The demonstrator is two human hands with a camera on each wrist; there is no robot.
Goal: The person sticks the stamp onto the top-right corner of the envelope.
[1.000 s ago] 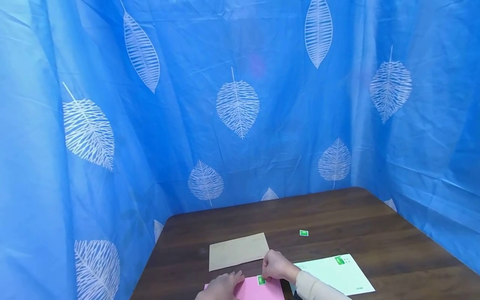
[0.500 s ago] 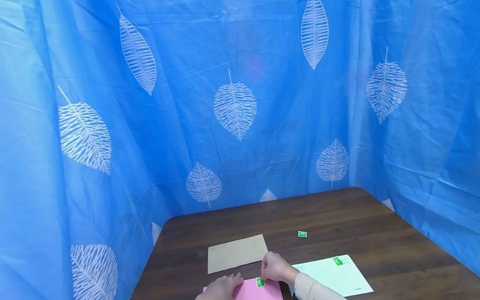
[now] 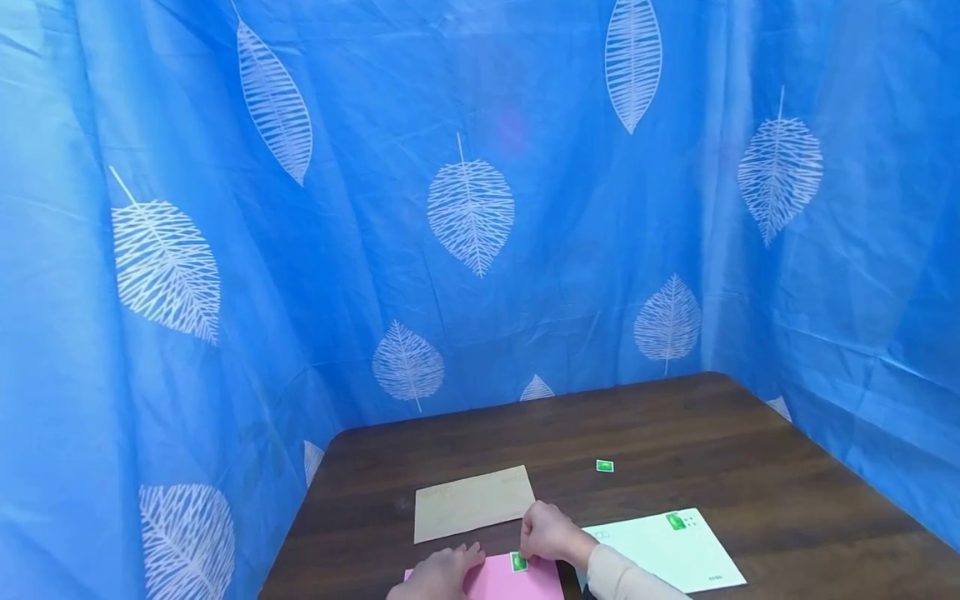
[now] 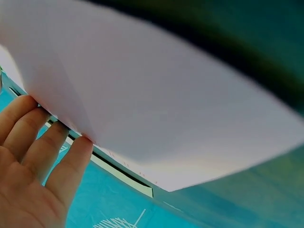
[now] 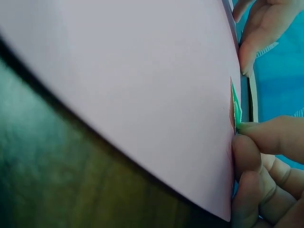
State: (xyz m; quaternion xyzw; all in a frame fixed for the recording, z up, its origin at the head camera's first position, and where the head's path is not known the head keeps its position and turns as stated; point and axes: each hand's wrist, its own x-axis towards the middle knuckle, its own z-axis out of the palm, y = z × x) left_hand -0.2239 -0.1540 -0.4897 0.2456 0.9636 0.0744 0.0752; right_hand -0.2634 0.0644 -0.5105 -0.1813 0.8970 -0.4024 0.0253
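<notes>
A pink envelope (image 3: 498, 585) lies at the table's near edge. On its upper right corner is a green stamp (image 3: 518, 562) with a white border. My right hand (image 3: 546, 533) pinches the stamp's right edge between thumb and finger; in the right wrist view the stamp (image 5: 237, 107) stands slightly raised from the paper. My left hand (image 3: 442, 573) rests on the envelope's left part, and in the left wrist view its fingertips (image 4: 84, 145) touch the paper with the fingers extended.
Beyond the pink envelope lies a brown envelope (image 3: 472, 504). To the right, partly under my right forearm, is a white envelope (image 3: 652, 554) bearing a green stamp. Another green stamp (image 3: 604, 466) lies loose farther back. A blue leaf-patterned curtain (image 3: 525, 208) surrounds the wooden table (image 3: 675, 433).
Both hands stay in almost the same place, the right still at the stamp. Only the head view shifts slightly.
</notes>
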